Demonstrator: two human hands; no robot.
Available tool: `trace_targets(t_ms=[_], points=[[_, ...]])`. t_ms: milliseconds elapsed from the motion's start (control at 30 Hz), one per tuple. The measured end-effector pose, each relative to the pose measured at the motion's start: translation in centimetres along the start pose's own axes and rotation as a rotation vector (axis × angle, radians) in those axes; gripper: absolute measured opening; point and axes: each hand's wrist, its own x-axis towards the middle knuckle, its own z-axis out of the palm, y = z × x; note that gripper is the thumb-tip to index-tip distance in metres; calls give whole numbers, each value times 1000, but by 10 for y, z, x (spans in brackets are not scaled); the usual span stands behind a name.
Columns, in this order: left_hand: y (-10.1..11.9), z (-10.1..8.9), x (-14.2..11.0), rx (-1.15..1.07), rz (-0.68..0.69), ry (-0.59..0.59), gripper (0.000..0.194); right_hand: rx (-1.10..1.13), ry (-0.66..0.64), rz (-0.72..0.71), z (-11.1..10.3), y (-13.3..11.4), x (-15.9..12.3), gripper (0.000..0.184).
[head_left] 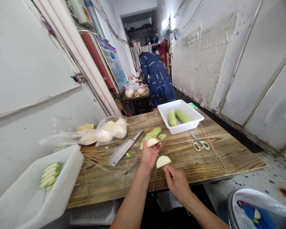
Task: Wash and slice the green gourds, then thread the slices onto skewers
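Note:
My left hand is closed on a pale half-round zucchini slice above the table. Close by on the right, my right hand grips a thin bamboo skewer, mostly covered by the hand. A second half-round slice sits at the right fingertips, apparently on that skewer, whose upper part reaches the left-hand slice. Just beyond my left hand lies a row of cut zucchini slices. A cleaver rests flat to their left, near a small green scrap.
A white tray with two whole zucchini stands at the back right, near scissors and loose skewers. Left are bagged vegetables, more skewers and a white bin holding skewered slices. A lined bucket stands lower right; a person bends ahead.

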Motion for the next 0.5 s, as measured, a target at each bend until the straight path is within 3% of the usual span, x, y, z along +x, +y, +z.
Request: trace_targets(t_ms=[500], points=[[0,8,-7,10,35,1,34,-12,23,-15,-2,-3,-4,33]])
